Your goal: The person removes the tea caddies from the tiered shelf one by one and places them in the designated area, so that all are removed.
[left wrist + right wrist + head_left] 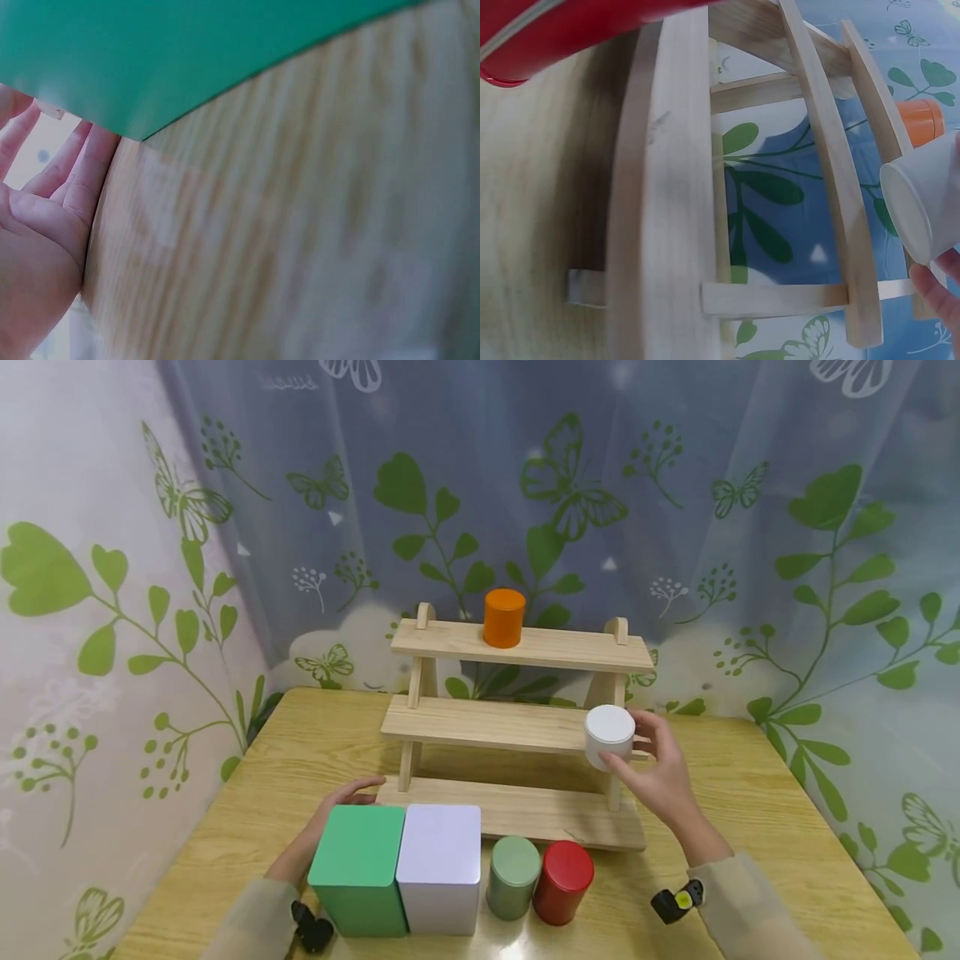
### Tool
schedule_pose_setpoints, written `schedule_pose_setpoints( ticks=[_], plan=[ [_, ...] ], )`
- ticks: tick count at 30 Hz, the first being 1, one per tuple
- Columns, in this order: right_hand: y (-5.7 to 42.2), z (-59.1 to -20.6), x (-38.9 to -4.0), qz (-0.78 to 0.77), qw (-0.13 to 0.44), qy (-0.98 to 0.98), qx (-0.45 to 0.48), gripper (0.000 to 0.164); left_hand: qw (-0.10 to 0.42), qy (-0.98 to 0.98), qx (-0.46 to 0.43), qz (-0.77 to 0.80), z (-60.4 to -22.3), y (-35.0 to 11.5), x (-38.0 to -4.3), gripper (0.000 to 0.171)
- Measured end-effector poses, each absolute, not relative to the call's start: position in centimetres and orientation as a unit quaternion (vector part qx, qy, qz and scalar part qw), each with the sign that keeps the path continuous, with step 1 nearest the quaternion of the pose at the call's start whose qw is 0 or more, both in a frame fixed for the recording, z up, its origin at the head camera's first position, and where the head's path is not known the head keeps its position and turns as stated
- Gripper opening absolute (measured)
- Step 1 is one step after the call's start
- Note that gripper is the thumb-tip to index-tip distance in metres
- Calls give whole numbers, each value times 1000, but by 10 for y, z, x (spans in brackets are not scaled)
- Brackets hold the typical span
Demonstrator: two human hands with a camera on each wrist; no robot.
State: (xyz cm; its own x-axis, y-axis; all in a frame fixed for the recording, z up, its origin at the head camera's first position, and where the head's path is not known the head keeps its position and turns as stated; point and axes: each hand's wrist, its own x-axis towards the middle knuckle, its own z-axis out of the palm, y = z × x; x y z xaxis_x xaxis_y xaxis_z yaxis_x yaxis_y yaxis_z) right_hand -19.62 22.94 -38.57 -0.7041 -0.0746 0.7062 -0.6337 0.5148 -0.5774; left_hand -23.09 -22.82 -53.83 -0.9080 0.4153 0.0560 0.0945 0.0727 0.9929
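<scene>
A white round canister (609,737) is pinched between the thumb and fingers of my right hand (663,768), at the right end of the middle shelf of a three-tier wooden rack (480,724). In the right wrist view, the underside of the white canister (906,210) shows; whether it touches the shelf I cannot tell. My left hand (352,795) lies at the left end of the bottom shelf, beside a green box (360,847). Its fingers (86,172) are loosely extended in the left wrist view and hold nothing.
On the top shelf stands an orange canister (504,618). In front of the rack, a lavender box (440,860) adjoins the green one, followed rightward by a sage-green canister (513,878) and a red canister (564,882). A patterned curtain (480,485) hangs behind the wooden table (247,785).
</scene>
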Motion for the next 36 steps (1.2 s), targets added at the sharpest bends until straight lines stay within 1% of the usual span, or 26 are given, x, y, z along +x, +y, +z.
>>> schedule_pose_setpoints(
  ticks=[6, 10, 15, 19, 22, 26, 33, 36],
  plan=[
    [236, -397, -186, 446, 315, -804, 235, 62, 117, 727, 174, 654, -538, -228, -231, 48],
    [240, -404, -179, 448, 311, -806, 228, 63, 110, 727, 187, 651, -537, -228, -231, 47],
    [244, -411, -169, 448, 311, -807, 226, 64, 113, 726, 182, 654, -536, -229, -230, 46],
    [247, -418, -162, 453, 312, -805, 221, 64, 118, 727, 175, 653, -537, -229, -230, 49],
    [250, -424, -155, 459, 314, -802, 215, 64, 114, 725, 187, 654, -538, -229, -230, 52],
    [253, -433, -147, 471, 310, -799, 206, 64, 99, 719, 216, 653, -539, -228, -231, 50],
    [266, -460, -139, 502, 306, -784, 197, 69, 121, 725, 173, 656, -538, -227, -232, 46],
    [270, -473, -135, 511, 295, -784, 194, 71, 124, 728, 171, 653, -536, -227, -230, 47]
  ],
)
